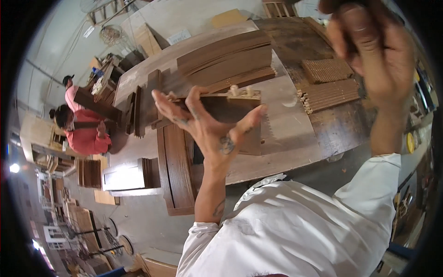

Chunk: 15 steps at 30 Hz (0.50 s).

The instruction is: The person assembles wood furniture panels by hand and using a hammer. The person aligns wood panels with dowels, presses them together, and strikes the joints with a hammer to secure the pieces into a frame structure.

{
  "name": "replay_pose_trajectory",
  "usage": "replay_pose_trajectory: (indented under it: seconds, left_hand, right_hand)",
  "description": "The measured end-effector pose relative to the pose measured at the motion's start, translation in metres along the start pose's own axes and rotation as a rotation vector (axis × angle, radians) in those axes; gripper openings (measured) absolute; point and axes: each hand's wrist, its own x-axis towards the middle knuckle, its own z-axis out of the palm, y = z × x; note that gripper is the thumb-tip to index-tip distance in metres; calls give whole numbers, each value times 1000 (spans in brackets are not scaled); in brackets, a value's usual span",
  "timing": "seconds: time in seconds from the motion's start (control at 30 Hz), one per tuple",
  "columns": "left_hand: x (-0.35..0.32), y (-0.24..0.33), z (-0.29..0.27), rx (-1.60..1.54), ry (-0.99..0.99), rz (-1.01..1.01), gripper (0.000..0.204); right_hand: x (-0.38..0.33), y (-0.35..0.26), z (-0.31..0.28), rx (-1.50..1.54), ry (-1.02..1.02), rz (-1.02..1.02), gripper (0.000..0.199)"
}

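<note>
My left hand is over a brown wooden piece, fingers and thumb spread wide. The index finger bends near its upper edge, and the thumb reaches its right side. I cannot tell how firmly the hand touches it. Two pale wooden dowels stick up from the light edge of the piece, right of the index finger. Raised high at the upper right is my right hand, closed, with its thumb lying along something dark. The picture's upper edge cuts that thing off, and its kind does not show.
Wide brown boards lie across the worktable. Bundles of brown strips sit at the right. A panelled wooden door leans at the table's left front. Two people in pink work with boards at the far left.
</note>
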Motion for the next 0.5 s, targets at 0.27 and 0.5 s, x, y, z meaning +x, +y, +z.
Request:
replay_pose_trajectory:
  seconds: [0.27, 0.5]
  left_hand:
    - [-1, -1, -2, -7, 53, 35, 105]
    - [-9, -2, -6, 1, 42, 6, 99]
  right_hand:
    - [-12, 16, 26, -248, -751, 7, 22]
    - [2, 8, 15, -259, -450, 31, 32]
